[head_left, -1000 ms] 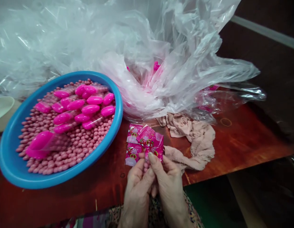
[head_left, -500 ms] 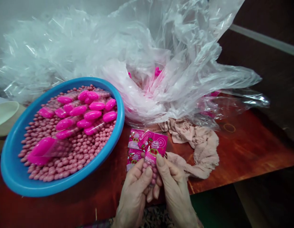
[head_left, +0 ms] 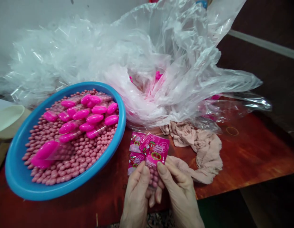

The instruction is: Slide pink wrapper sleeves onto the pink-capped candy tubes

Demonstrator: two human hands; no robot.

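Observation:
Between my two hands is a small clear packet of pink balls (head_left: 153,178) with a bright pink printed top (head_left: 159,147). My left hand (head_left: 136,191) pinches its left side, thumb on the front. The thumb and fingers of my right hand (head_left: 180,190) close on the right side. Behind the packet lie pink printed cards or packets (head_left: 136,142) on the table; their lower parts are partly hidden. To the left, a blue basin (head_left: 123,118) holds many loose pink balls (head_left: 78,158) and several clear tubes with glossy pink ends (head_left: 94,119).
Crumpled clear plastic (head_left: 184,79) fills the back, with pink pieces (head_left: 158,75) inside. A beige cloth (head_left: 208,155) curls on the reddish table (head_left: 251,145) to the right. At the far left stands a cream bowl or scoop (head_left: 9,118).
The view has shifted slightly, so everything sits a little lower and to the right. My fingers have shifted slightly on the packet, and more of its balls show between my thumbs.

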